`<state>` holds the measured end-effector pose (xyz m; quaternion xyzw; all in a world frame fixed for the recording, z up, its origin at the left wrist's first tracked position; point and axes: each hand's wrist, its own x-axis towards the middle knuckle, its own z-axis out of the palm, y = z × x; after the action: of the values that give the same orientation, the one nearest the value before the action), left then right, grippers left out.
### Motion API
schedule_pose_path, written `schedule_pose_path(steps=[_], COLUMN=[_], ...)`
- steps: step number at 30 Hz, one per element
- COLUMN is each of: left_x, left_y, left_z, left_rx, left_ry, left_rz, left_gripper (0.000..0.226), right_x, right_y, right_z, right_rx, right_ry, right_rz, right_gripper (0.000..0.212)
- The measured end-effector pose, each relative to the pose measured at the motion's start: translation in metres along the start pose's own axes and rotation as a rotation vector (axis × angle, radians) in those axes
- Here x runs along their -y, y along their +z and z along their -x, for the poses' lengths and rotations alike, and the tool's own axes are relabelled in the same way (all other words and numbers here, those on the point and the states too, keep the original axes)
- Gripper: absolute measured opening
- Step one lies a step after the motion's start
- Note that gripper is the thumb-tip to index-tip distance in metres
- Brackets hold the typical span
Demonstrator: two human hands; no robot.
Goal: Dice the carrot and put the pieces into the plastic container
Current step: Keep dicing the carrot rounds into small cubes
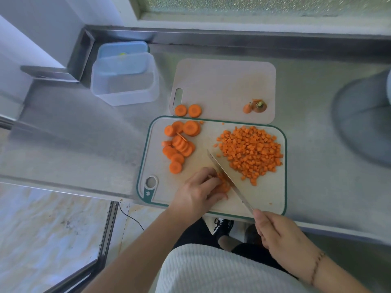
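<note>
2 cutting boards (224,85) on steel counter (84,132); left hand (198,189) pins carrot (223,185), right hand (279,233) grips knife (224,170).

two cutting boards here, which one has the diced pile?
The near, green-rimmed board holds the diced carrot; the far plain board doesn't.

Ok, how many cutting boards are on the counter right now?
2. The green-rimmed board lies nearest the person, holding the diced carrot and slices. The plain board lies just behind it, its near edge tucked under, with two slices and the carrot ends.
</note>
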<state>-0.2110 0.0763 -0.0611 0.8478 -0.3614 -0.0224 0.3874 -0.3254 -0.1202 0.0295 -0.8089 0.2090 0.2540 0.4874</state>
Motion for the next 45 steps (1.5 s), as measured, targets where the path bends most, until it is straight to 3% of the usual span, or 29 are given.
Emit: schedule_pose_path(steps=[3,7,10,22,25,31,38,42,45], left_x=[0.002,0.007,0.009,0.004,0.008,-0.004,-0.005,-0.003,-0.003], left_y=[-0.003,-0.005,-0.012,-0.01,-0.011,-0.003,0.008,0.009,0.009], left_z=[0.005,0.006,0.004,0.0,0.001,0.003,0.002,0.001,0.001], left_rx=[-0.033,0.001,0.042,0.083,0.032,-0.045,-0.111,-0.118,-0.112], left_ry=[0.081,0.167,0.187,0.21,0.222,0.218,0.184,0.172,0.168], left_rz=[-0.097,-0.115,-0.073,0.004,-0.075,-0.119,-0.089,-0.06,-0.05], left_gripper=[0.027,0.022,0.018,0.01,0.006,0.02,0.008,0.006,0.008], right_x=[-0.002,0.0,0.005,0.006,0.007,0.011,0.001,-0.004,-0.005], right_y=[-0.003,-0.001,0.001,0.004,0.001,-0.008,-0.015,-0.019,-0.015], right_z=[-0.001,0.002,0.004,0.002,0.0,0.002,0.016,0.027,0.02], right_rx=[-0.003,-0.021,-0.013,-0.01,-0.015,0.005,0.001,-0.063,-0.025], right_ry=[0.008,-0.008,-0.011,-0.02,-0.033,-0.02,-0.112,-0.001,-0.024], right_rz=[0.016,0.027,0.022,0.032,0.027,0.033,0.157,0.21,0.284], right_gripper=[0.07,0.059,0.051,0.055,0.055,0.051,0.044,0.028,0.053])
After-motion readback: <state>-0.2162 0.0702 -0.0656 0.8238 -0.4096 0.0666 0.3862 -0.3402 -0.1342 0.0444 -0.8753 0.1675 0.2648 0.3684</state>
